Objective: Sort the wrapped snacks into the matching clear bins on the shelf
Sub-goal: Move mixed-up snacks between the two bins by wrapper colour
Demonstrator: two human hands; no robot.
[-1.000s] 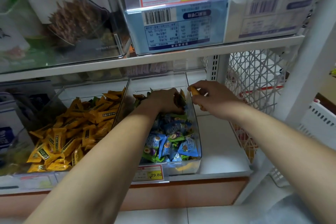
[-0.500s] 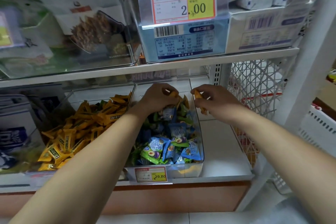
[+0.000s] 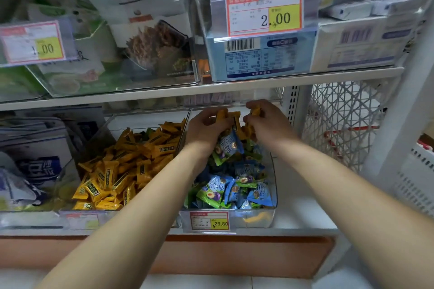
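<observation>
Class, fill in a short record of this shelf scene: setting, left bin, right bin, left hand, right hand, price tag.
setting: shop shelf with clear bins
left bin: yellow wrapped snacks
right bin: blue and green wrapped snacks
left hand: over right bin, holding yellow wrappers
right hand: over right bin, also gripping a yellow wrapper
price tag: 29.80, on right bin front

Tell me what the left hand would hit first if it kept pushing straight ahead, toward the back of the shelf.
Probably the clear back wall of the right bin. The left hand, holding orange snacks, sits near the bin's far end, under the upper shelf. Depth is hard to judge here.
</observation>
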